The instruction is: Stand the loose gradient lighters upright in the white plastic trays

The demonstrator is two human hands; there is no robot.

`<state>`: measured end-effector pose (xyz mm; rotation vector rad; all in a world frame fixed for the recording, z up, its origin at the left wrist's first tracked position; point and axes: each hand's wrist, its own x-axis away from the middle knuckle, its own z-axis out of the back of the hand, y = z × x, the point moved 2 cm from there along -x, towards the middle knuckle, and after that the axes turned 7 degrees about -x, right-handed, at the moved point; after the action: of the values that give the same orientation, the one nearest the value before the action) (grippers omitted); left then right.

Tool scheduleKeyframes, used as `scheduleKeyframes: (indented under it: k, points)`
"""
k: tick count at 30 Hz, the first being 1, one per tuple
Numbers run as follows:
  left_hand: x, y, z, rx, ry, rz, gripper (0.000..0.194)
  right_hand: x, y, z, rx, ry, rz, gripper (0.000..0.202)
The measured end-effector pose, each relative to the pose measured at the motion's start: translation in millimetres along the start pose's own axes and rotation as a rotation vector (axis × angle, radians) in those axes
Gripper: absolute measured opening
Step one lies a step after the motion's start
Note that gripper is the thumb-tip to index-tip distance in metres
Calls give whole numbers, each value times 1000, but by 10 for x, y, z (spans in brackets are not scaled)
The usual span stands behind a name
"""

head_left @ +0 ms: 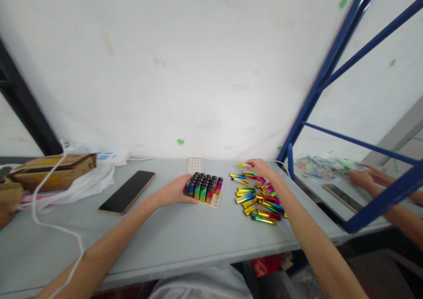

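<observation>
My left hand (177, 190) is curled round the left side of a cream tray (214, 201), steadying the upright lighters (204, 188) in it. These have black tops and shiny multicoloured bodies; a few holes at the tray's right front corner hold none. Beyond a loose pile of metallic rainbow lighters (256, 197), my right hand (259, 166) pinches a lighter (243, 164) whose yellow end sticks out to the left. The fingertips are partly hidden by the hand.
A second cream tray (195, 164) lies near the wall. To the left are a phone (128, 192), a cardboard box (56, 171), white plastic and a white cable (49, 224). A blue metal frame (307, 100) rises at the right, with another person's hands (361, 178) beyond it.
</observation>
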<state>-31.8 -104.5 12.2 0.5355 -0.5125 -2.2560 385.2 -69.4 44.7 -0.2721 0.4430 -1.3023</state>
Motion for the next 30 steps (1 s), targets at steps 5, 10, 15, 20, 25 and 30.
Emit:
scheduleKeyframes:
  k: [5, 10, 15, 20, 25, 30]
  points:
    - [6, 11, 9, 21, -8, 11, 74, 353, -270, 11, -399, 143, 43, 44]
    - [6, -5, 15, -5, -10, 25, 73, 647, -630, -154, -844, 274, 17, 54]
    - [-6, -58, -3, -42, -18, 39, 72, 690, -961, -402, -1141, 315, -19, 60]
    - [-3, -58, -4, -7, -28, 18, 76, 673, -1260, -546, -1241, 133, 11, 61]
    - [5, -21, 12, 14, -35, 9, 79, 623, -1402, -663, -1311, 114, -118, 66]
    - [1, -21, 14, 5, -18, -2, 83, 604, -1395, -799, -1240, 104, -269, 73]
